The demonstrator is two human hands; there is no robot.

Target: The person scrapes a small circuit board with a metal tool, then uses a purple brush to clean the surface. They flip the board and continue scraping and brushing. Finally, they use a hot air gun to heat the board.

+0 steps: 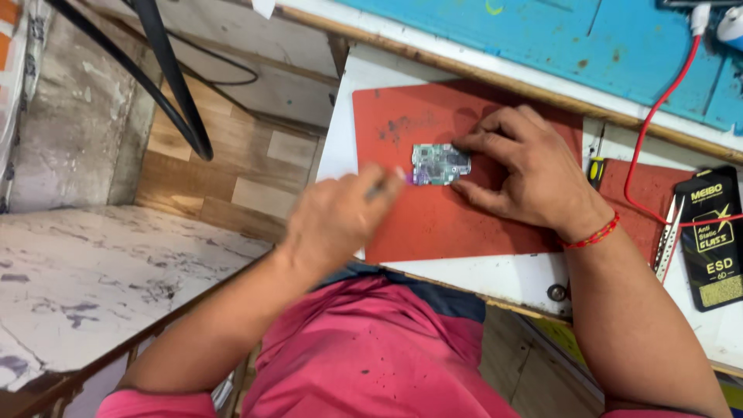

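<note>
Circuit board pinned on red mat.
We see right hand fingers spread, touching board's 3 o'clock edge; blurred left hand pinches thin tool at 9.

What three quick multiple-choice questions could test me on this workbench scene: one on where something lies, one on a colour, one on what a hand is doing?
1. Where does the small circuit board lie?
A. On the red mat
B. On the floor
C. On the black packet

2. What colour is the band on the right wrist?
A. Green
B. Red
C. White

3. What is the right hand doing?
A. Hanging in the air
B. Gripping the red cable
C. Pressing its fingertips on the board

Answers: 1 A, the board sits flat on the mat. 2 B, the wristband is red. 3 C, its fingers rest on the board's edge, while the blurred left hand holds a thin tool beside it.
</note>
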